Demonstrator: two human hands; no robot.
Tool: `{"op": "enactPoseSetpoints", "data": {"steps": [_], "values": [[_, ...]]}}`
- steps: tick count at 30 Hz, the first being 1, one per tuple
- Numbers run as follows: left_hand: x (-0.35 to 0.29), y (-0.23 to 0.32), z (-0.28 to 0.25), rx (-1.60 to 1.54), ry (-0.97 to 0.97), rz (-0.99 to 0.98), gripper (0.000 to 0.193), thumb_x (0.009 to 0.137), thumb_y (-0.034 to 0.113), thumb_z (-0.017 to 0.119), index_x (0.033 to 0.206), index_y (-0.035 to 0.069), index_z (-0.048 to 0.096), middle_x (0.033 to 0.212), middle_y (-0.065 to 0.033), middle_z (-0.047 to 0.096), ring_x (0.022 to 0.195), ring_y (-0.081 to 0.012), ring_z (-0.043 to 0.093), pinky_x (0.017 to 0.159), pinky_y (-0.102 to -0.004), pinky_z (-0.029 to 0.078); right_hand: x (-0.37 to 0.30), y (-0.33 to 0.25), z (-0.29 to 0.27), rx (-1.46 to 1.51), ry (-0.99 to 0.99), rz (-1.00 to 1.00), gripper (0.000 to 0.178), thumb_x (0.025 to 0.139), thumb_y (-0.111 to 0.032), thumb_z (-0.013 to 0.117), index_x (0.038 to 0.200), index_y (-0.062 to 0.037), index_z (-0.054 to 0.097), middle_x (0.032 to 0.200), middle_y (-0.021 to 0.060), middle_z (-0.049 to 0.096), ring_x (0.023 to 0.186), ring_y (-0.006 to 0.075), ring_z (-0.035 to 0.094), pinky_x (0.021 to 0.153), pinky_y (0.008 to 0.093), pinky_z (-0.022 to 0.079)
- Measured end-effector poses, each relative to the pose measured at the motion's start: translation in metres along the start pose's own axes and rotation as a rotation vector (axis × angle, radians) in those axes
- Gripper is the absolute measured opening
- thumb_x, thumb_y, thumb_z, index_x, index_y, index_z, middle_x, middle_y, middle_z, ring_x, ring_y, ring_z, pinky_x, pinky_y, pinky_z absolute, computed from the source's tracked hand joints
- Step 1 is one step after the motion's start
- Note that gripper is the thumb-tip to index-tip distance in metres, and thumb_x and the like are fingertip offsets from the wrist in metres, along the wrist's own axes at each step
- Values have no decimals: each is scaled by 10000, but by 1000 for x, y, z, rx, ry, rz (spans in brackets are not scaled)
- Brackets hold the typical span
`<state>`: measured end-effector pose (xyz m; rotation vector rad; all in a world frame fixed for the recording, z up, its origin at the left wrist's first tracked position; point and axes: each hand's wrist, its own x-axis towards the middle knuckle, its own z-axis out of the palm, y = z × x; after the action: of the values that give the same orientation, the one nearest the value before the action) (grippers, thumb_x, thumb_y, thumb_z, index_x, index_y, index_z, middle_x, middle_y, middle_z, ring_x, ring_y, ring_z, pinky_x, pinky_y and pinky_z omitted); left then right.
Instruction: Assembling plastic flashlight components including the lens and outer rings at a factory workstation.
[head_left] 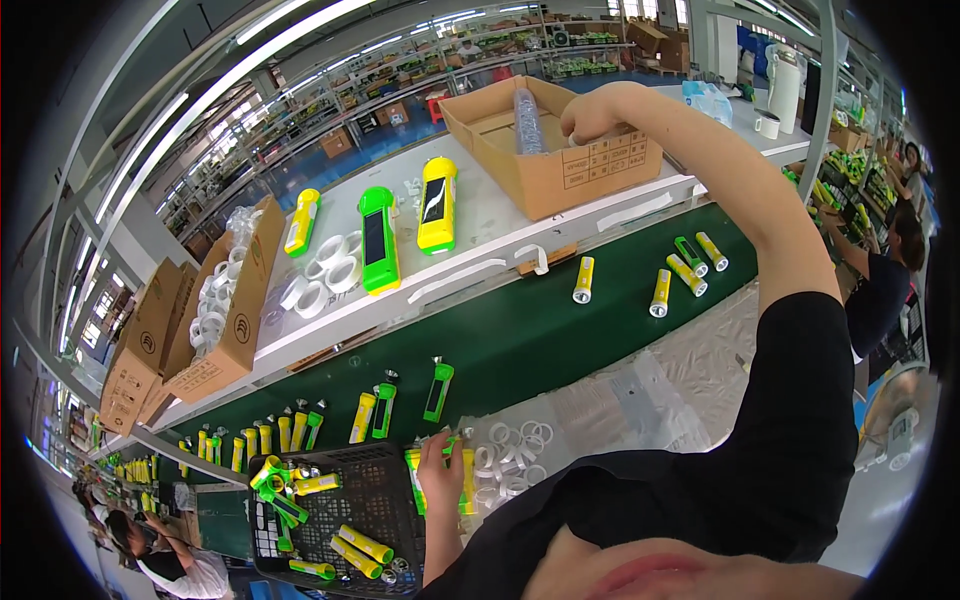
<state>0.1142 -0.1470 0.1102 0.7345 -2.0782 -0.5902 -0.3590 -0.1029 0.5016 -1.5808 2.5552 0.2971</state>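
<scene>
My right hand (597, 112) is stretched far out over the open cardboard box (610, 170) on the raised shelf. Its fingers are curled down at the box, and what they hold, if anything, is hidden. Inside that box stands a clear plastic-wrapped roll (528, 122). Low and near my body, my left hand (438, 478) is closed round a green flashlight (453, 445); more green and yellow flashlight bodies lie under and beside it. Just right of this hand, several loose white rings (510, 455) lie on clear plastic sheeting.
A black basket (345, 470) with several flashlights stands left of my left hand. Flashlights (583, 280) stand along the green conveyor belt (500, 330). On the white shelf (340, 205) are large flashlights (437, 205), white rings (341, 272) and a carton of rings (245, 290). Co-workers (885, 260) sit both sides.
</scene>
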Motion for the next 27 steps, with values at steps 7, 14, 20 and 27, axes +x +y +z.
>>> {"op": "enactPoseSetpoints", "data": {"steps": [7, 14, 20, 27], "values": [[11, -4, 8, -21, -74, -59, 191, 831, 61, 683, 1014, 16, 654, 1020, -148, 650, 807, -261, 667, 661, -333, 555, 39, -36, -23, -144, 651, 28, 453, 840, -436, 607, 1064, -51, 688, 1041, 182, 688, 1002, 335, 649, 834, 446, 516], [-3, -31, 19, -49, -125, -131, 181, 831, 46, 681, 1011, 33, 663, 981, -126, 656, 774, -228, 666, 633, -303, 550, 107, -29, 12, 425, 228, 155, 437, 762, -370, 683, 990, 2, 663, 884, 130, 686, 657, 231, 671, 576, 361, 529], [-9, -43, 22, -81, -145, -146, 139, 840, 33, 669, 978, 40, 677, 923, -117, 658, 744, -235, 657, 613, -305, 545, 101, -3, -20, 1226, 461, 36, 295, 825, -329, 626, 965, -70, 647, 867, 95, 656, 740, 196, 641, 635, 369, 529], [-11, -35, 25, -76, -215, -130, 133, 835, 58, 669, 964, 22, 668, 927, -140, 665, 771, -280, 666, 647, -339, 541, 58, 66, -56, 1899, 557, -688, 353, 944, -301, 478, 828, 5, 610, 746, 184, 645, 651, 308, 640, 594, 426, 557]]}}
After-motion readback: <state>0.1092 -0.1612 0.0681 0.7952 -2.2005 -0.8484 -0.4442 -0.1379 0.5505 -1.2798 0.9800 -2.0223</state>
